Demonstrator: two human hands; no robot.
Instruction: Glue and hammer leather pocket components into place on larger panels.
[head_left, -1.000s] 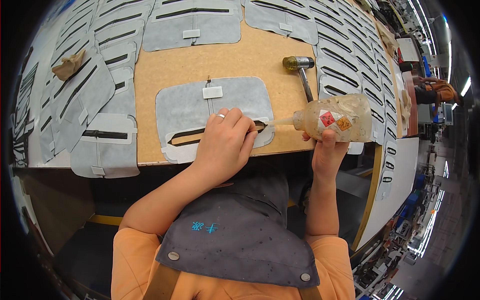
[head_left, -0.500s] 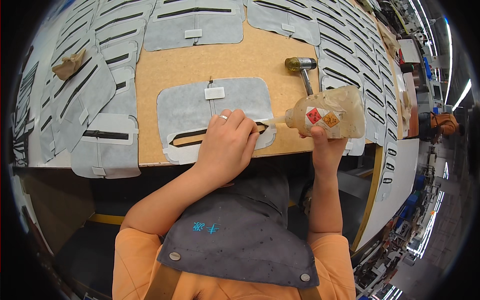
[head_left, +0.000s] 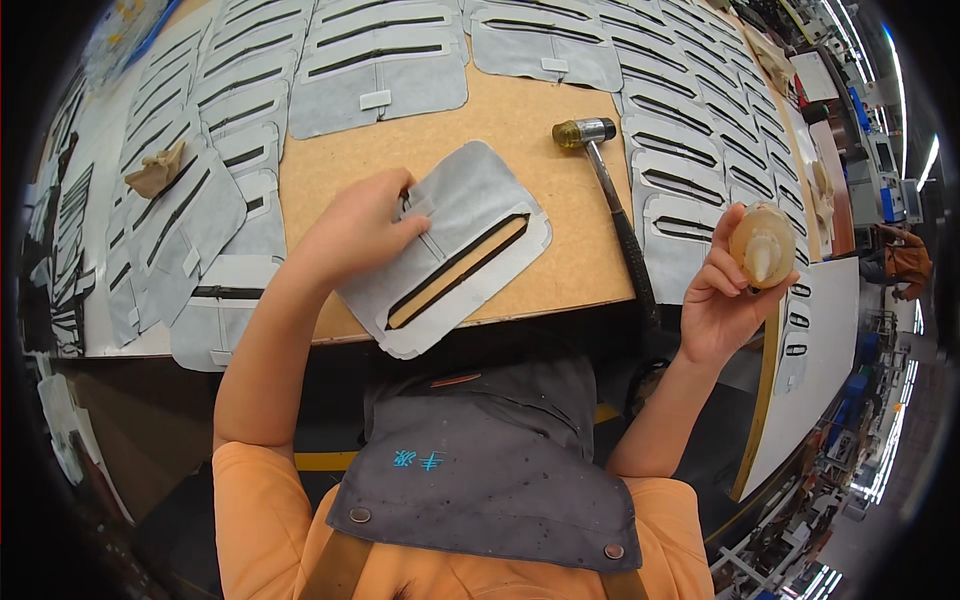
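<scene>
A grey fabric panel (head_left: 475,190) with a long black-edged slot lies slanted at the table's front, one corner reaching past the edge. My left hand (head_left: 365,225) grips its far left side, thumb on top beside a small white tab and the other fingers curled at the rim. Cardboard-coloured table surface shows through the slot. Up on the right, clear of the table, my right hand (head_left: 725,310) is closed around a translucent yellowish squeeze bottle (head_left: 778,235). The bottle's nozzle end faces me, so most of its body is hidden.
A hammer (head_left: 622,215) lies right of the panel, its handle passing the front edge. Rows of similar panels (head_left: 385,85) cover the back and both sides. A crumpled tan piece (head_left: 157,172) sits on the left stack. Another person (head_left: 905,262) is far right.
The panel has turned counterclockwise. My left hand moved from beside the slot to the panel's far left side. The bottle went right, away from the slot, and its nozzle swung toward me.
</scene>
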